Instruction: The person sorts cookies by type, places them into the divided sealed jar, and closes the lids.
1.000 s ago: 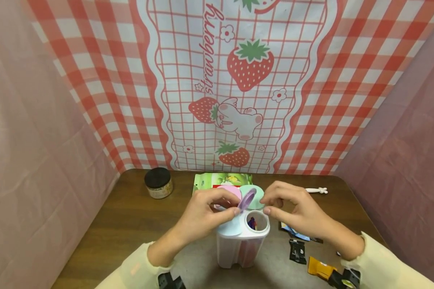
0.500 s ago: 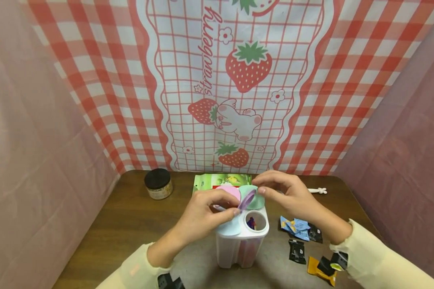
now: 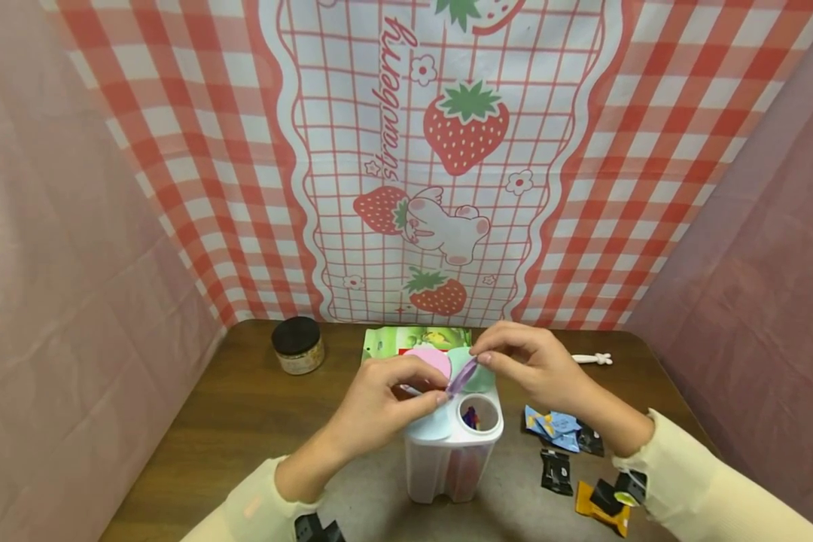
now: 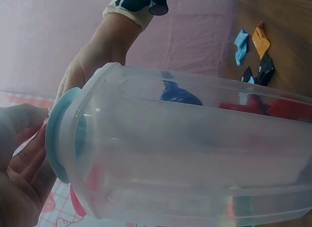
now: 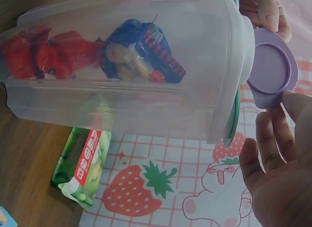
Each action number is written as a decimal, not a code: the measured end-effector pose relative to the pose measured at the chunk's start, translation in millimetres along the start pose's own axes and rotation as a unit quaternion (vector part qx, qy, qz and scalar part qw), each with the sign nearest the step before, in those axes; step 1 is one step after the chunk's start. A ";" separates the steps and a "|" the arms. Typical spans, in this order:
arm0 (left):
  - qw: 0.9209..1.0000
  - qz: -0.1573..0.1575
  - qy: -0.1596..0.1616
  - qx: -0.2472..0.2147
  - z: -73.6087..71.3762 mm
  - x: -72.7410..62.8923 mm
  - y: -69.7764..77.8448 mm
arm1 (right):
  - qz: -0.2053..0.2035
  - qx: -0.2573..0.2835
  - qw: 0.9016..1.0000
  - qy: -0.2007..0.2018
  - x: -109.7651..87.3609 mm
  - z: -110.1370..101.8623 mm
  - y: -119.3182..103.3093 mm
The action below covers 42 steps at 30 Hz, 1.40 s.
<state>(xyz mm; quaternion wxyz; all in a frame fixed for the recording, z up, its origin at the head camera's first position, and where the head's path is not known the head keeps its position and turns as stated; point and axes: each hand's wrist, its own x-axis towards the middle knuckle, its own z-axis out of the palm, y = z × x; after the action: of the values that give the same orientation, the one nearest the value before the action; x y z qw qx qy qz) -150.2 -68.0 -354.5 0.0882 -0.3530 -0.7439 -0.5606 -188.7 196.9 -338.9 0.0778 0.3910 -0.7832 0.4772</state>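
A clear container [image 3: 425, 474] with a white top stands upright between the hands. My left hand [image 3: 382, 399] pinches the purple round lid [image 5: 269, 70], which is tilted up beside its uncovered hole. From the other side, my right hand [image 3: 538, 369] pinches the lid's far edge between thumb and finger. Pale blue [image 3: 430, 427], pink [image 3: 428, 360] and green [image 3: 479, 380] lids lie over the other openings. Through the clear wall in the right wrist view, red wrapped packets [image 5: 68, 53] and a blue wrapped packet [image 5: 139, 51] show inside.
Behind the container lies a green package [image 3: 379, 340]. A black-lidded jar [image 3: 298, 346] stands at the back left. On the right are blue packets [image 3: 554, 429], a black packet [image 3: 556, 473], an orange packet [image 3: 592, 504] and a white handle [image 3: 592, 359].
My right hand has moved left and slightly up from beside the hole to the purple lid's edge and now pinches it. My left hand has kept its grip in place.
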 end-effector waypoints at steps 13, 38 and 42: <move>0.997 0.010 0.038 0.071 -17.2 -9.0 -13.2 | 0.012 0.027 0.999 -0.044 -23.5 -13.7 -1.1; 0.990 -0.128 -0.041 0.046 -21.2 -33.1 -33.1 | -0.009 0.025 1.000 -0.006 -67.7 8.2 2.4; 0.992 -0.118 -0.044 0.034 -21.6 -32.8 -36.2 | 0.042 0.032 0.998 0.019 -68.7 15.6 0.4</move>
<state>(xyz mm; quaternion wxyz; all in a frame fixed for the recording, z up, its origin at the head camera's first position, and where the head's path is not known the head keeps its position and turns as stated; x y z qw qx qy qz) -154.4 -105.7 -392.0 0.0008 -0.2841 -0.8018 -0.5258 -138.2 221.4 -381.5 0.0598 0.3510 -0.7815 0.5123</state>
